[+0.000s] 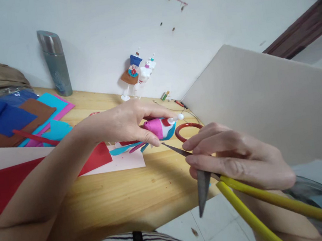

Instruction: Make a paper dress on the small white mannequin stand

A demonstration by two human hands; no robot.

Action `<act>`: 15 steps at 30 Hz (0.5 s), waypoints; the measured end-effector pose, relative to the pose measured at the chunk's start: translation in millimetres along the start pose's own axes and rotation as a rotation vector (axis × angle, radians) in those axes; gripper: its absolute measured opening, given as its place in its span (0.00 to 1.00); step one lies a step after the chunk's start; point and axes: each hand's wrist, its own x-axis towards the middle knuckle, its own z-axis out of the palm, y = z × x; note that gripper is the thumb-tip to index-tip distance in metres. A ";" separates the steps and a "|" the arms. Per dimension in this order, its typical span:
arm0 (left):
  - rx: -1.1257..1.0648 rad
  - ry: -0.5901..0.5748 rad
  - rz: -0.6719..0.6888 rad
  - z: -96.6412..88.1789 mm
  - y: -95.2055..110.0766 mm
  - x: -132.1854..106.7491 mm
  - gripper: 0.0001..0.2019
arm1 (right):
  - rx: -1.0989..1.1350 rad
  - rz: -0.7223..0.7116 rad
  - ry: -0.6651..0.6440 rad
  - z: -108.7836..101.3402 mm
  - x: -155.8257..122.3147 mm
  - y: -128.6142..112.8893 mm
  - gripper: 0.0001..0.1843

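My left hand (133,122) is closed around a small doll-size dress form lying on its side, its body wrapped in pink and turquoise material (153,128). A white knob sticks out of its neck end, past a bit of red. Turquoise and pink strips (126,149) trail beneath that hand. My right hand (226,151) grips yellow-handled scissors (204,185) around the blades near the pivot. The blades stand apart; one tip points at the wrapped dress form, close to my left thumb, and the other hangs downward. Whether that tip touches the material I cannot tell.
A red ring (187,127) lies behind my right hand. Two dressed miniature forms, one in a blue top and brown skirt (130,75), stand by the wall. Coloured sheets (25,117), red material (15,177) and a flask (57,66) are at left. A pale panel (265,111) rises at right.
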 end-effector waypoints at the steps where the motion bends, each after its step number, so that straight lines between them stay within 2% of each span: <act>1: 0.002 -0.002 0.013 -0.1 -0.1 -0.1 0.23 | -0.034 -0.036 -0.016 -0.4 1.4 0.2 0.07; 4: 0.016 -0.022 0.030 -1.3 1.2 -2.0 0.23 | -0.147 -0.151 -0.075 -2.9 9.1 -1.6 0.11; 9: 0.033 -0.082 -0.038 -4.1 6.7 -6.5 0.25 | -0.300 -0.331 -0.140 -6.6 22.0 -6.3 0.13; 15: 0.025 -0.063 -0.011 -1.7 2.9 -1.5 0.27 | -0.303 -0.189 -0.245 -11.3 13.4 -12.4 0.12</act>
